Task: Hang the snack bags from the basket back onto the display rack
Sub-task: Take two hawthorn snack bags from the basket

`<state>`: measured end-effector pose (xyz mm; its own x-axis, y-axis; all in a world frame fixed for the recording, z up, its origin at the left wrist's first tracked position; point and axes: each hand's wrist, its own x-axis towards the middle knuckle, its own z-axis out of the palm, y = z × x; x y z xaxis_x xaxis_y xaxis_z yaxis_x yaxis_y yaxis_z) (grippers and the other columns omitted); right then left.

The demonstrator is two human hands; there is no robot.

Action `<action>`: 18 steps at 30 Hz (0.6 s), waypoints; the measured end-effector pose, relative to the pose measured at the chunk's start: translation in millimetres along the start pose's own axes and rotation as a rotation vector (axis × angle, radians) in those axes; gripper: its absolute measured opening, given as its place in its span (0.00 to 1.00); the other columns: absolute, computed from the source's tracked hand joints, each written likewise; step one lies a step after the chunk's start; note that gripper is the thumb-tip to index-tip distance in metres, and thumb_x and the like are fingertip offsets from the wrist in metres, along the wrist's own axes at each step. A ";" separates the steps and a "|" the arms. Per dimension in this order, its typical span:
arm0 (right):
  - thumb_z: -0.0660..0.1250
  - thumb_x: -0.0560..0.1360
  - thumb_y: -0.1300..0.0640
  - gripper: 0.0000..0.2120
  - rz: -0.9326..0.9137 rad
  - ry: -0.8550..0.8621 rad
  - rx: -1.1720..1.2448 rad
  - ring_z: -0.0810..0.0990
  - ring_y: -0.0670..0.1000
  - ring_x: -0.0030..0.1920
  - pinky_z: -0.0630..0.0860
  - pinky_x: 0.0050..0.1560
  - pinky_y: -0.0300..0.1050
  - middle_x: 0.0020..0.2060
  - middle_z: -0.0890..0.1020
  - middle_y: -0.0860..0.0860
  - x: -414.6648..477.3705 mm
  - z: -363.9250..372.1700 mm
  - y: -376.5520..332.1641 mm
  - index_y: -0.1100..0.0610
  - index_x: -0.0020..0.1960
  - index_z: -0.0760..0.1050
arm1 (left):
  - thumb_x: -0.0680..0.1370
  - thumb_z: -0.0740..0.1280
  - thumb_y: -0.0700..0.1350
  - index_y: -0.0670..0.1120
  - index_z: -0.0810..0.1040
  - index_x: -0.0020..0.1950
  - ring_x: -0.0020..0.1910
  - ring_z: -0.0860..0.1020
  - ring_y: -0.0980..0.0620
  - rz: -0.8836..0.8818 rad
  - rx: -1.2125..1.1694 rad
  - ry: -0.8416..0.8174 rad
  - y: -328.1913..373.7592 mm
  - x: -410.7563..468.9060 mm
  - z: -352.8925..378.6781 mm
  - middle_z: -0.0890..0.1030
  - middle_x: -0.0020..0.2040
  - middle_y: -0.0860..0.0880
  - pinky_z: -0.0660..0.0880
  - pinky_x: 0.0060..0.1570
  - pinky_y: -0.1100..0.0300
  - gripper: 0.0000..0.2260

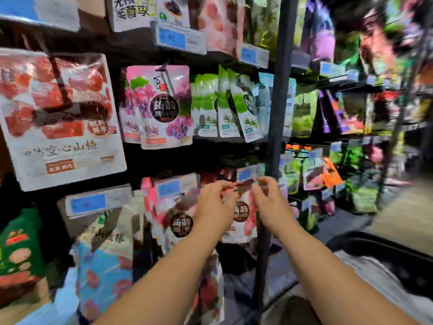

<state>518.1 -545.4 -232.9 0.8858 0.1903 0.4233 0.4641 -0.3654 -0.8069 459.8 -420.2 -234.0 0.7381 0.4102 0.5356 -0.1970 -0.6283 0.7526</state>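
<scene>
Left hand (pixel 215 205): raised at centre of view, back toward camera, fingers (pixel 226 185) curled forward, pinching upper left edge of pink-and-white plastic snack bag with dark round label (pixel 242 214). Right hand (pixel 270 207): level with left, near it, back toward camera, fingers (pixel 262 181) curled onto bag's upper right edge; grip detail blurred. Hands apart, bag top between them. Left bare forearm (pixel 168 273): enters from bottom edge, slants up and right. Right bare forearm (pixel 328 266): enters from bottom right, slants up and left. Both arms extended forward.
</scene>
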 end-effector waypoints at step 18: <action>0.61 0.80 0.43 0.21 0.515 -0.102 -0.384 0.74 0.52 0.65 0.71 0.61 0.47 0.67 0.75 0.51 -101.5 -202.3 195.0 0.51 0.69 0.70 | 0.81 0.63 0.56 0.52 0.73 0.67 0.70 0.65 0.47 -0.054 0.110 -0.676 25.8 -114.2 234.0 0.73 0.66 0.51 0.66 0.64 0.54 0.17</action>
<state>518.5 -820.3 -349.8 0.9992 -0.0180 -0.0350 -0.0371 -0.7288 -0.6837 521.4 -637.9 -365.4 0.9927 -0.0368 0.1148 -0.1079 -0.6967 0.7092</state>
